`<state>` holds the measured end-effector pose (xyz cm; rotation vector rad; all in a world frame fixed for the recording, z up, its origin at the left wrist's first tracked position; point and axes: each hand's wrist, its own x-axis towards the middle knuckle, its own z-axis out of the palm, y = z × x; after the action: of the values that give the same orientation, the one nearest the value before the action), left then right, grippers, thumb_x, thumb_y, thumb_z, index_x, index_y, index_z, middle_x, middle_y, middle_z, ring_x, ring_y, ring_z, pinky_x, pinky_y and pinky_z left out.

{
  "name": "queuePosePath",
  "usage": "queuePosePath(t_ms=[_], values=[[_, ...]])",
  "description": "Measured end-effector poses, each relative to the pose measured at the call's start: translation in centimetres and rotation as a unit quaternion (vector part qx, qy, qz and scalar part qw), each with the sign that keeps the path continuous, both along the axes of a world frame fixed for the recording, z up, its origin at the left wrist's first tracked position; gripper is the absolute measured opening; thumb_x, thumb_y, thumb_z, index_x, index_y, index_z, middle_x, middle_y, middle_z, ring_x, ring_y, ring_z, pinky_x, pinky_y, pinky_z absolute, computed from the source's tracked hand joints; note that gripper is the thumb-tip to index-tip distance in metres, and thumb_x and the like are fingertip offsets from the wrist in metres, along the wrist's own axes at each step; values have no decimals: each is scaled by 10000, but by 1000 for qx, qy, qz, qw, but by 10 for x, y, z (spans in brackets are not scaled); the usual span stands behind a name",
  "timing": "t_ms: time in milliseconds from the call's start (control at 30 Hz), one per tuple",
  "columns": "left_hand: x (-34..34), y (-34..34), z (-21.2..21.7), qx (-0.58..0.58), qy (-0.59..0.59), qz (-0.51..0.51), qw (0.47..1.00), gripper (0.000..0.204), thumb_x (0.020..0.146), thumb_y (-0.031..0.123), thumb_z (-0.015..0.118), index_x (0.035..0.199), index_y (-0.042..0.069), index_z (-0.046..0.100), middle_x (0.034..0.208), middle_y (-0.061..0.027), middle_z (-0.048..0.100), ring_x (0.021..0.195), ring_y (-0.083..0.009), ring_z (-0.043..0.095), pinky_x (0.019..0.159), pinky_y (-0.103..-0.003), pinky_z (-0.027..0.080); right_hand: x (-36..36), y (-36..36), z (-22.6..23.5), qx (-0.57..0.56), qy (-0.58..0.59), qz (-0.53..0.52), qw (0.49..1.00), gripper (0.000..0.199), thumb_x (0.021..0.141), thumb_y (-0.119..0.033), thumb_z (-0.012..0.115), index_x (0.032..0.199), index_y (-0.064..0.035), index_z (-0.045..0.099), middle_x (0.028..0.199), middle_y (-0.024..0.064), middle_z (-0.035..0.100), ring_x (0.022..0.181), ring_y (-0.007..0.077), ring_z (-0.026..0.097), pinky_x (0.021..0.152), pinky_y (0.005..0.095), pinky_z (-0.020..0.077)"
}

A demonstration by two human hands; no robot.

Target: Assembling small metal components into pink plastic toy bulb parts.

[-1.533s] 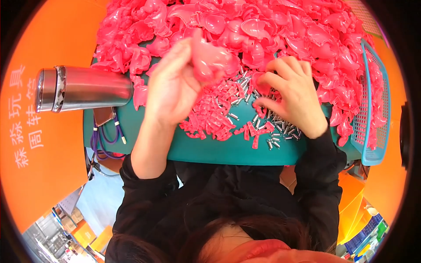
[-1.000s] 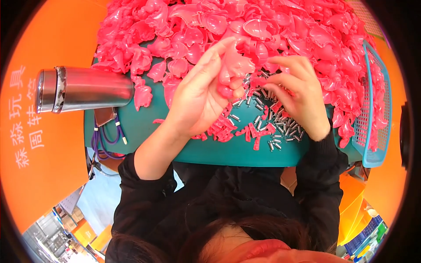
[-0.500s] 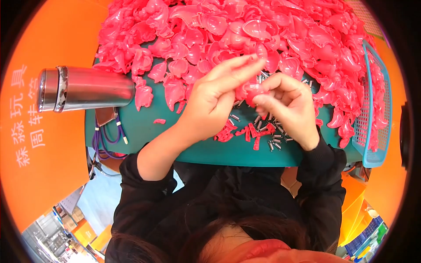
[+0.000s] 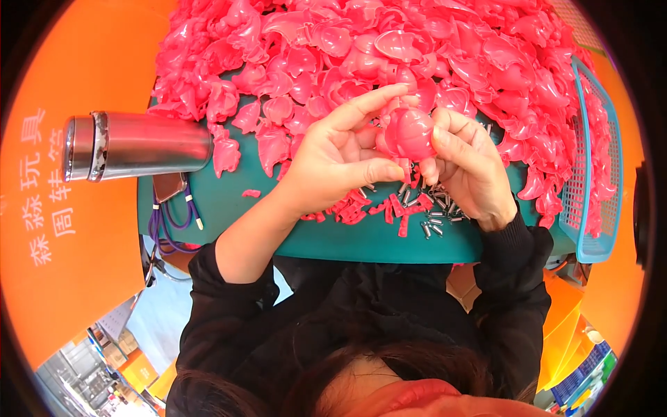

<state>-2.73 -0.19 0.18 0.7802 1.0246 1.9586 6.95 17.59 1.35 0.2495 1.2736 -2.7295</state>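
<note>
Head cam: both hands pinching one pink plastic shell at 12 o'clock, left hand w/ right hand, prob mid-assembly; next needs a small metal pin from approx 6

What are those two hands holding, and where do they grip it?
A rounded pink plastic piece, pinched between both hands: left hand on its left edge, right hand on its right edge.

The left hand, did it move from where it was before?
Yes. The left hand slid right, away from the metal flask, to meet the right hand at the pink piece.
</note>
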Motion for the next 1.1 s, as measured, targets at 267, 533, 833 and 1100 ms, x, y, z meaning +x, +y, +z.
queuePosePath(t_ms=[267,533,833,1100], values=[[2,0,-4,-27,-21,0,999,657,795,-83,647,1385,17,374,1299,-104,468,1070,-208,564,875,-306,514,1,-1,1,0,12,-11,1000,131,911,-161,588,876,-36,571,733,86,652,627,125,636,600,209,513],[6,2,-9,-11,-17,16,1000,685,780,-97,655,1391,6,360,1229,-65,435,1063,-203,565,888,-304,508,2,-8,-4,-27,5,-10,1000,164,923,-190,578,856,-41,568,728,72,646,648,123,629,608,212,496],[8,3,-11,-13,-32,24,999,683,779,-103,653,1388,-8,358,1219,-65,432,1053,-197,566,895,-311,500,1,-7,-6,-52,-3,-5,999,175,925,-197,571,831,-51,552,729,68,634,649,131,613,606,217,479],[6,0,-7,-50,68,51,995,674,753,-115,672,1362,10,412,1252,-70,419,1082,-211,564,908,-316,514,1,-4,-3,28,0,7,1000,175,906,-197,604,805,-64,552,702,22,592,589,79,560,535,185,422]])
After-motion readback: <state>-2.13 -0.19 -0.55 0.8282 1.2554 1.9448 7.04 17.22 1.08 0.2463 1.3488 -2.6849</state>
